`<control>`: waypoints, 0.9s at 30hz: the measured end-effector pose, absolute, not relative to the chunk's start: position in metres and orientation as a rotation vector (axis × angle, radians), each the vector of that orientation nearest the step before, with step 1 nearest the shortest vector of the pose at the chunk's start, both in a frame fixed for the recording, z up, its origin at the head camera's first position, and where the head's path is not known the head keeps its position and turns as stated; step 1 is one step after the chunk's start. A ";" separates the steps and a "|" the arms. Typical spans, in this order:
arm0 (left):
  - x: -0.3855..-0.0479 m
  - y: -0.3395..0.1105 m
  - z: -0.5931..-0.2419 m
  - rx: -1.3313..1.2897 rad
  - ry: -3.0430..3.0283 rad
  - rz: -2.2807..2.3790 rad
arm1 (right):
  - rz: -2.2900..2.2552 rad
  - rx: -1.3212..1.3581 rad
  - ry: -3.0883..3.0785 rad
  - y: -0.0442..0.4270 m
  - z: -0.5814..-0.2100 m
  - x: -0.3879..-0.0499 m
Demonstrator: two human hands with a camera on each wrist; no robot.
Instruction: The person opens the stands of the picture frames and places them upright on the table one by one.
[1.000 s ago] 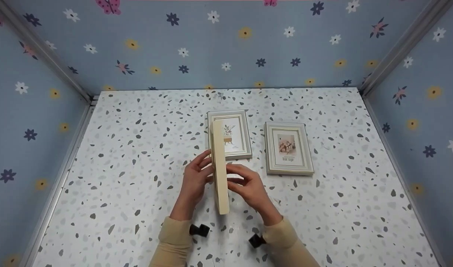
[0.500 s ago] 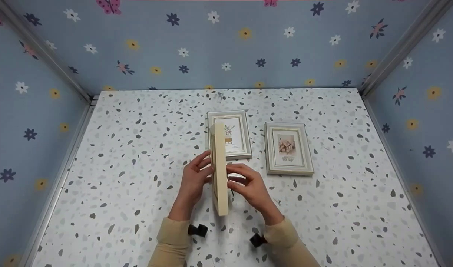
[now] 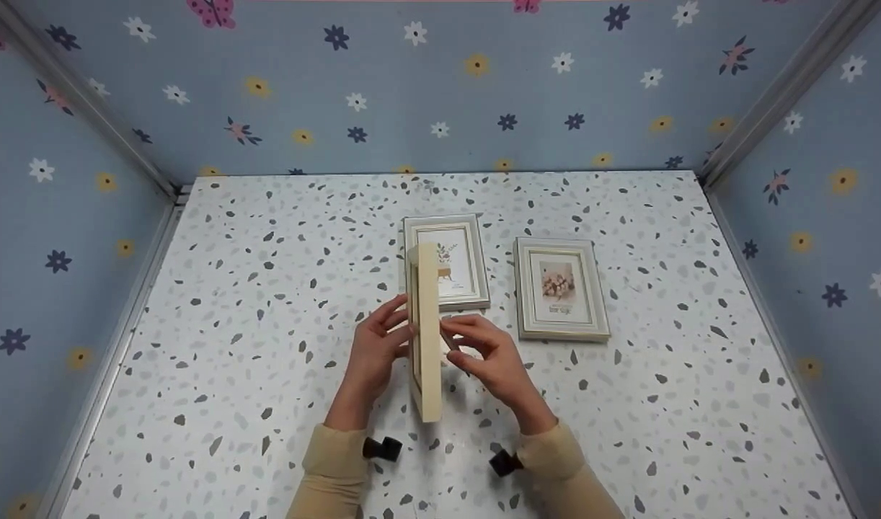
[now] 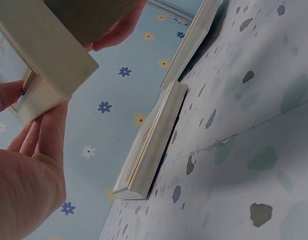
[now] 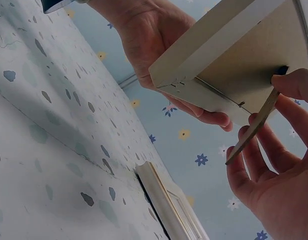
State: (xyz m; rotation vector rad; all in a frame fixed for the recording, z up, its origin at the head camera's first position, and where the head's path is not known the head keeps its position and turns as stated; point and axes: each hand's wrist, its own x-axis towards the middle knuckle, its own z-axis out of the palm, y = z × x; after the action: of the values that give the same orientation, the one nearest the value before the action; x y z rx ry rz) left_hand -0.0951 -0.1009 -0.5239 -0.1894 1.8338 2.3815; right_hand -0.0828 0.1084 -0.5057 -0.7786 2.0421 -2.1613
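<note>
A cream picture frame (image 3: 430,331) is held up edge-on to the head camera. My left hand (image 3: 375,346) grips it, thumb on the front side and fingers under its edge in the left wrist view. On the other side, my right hand (image 3: 491,357) pinches the frame's flat easel stand (image 5: 254,130) between thumb and fingers. The stand sticks out at an angle from the backboard (image 5: 244,65), with a dark piece at its top. In the head view the stand is seen only as a thin edge.
Two more picture frames lie face up on the speckled table (image 3: 267,252): one with a plant print (image 3: 473,267), partly hidden behind the held frame, and one with a flower print (image 3: 561,288) to its right. Flower-patterned walls (image 3: 440,79) enclose the back and sides.
The right hand has shifted slightly right, and the stand has swung out from the frame's back. The held frame has moved a little toward the person.
</note>
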 end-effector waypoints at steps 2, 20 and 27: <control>-0.095 -0.102 -0.524 -0.195 1.836 2.375 | -2.138 -0.786 2.063 0.110 -0.498 -0.082; -0.092 -0.106 -0.529 -0.179 1.819 2.383 | -2.102 -0.795 2.091 0.120 -0.516 -0.091; -0.091 -0.106 -0.529 -0.180 1.767 2.416 | -2.120 -0.764 2.075 0.120 -0.520 -0.092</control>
State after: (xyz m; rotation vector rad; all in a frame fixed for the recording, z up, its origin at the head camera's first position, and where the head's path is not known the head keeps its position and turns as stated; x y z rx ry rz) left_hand -0.0912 -0.1063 -0.5292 -0.1801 1.7668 2.4161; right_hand -0.0919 0.1202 -0.5197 -0.7641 2.0748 -2.1197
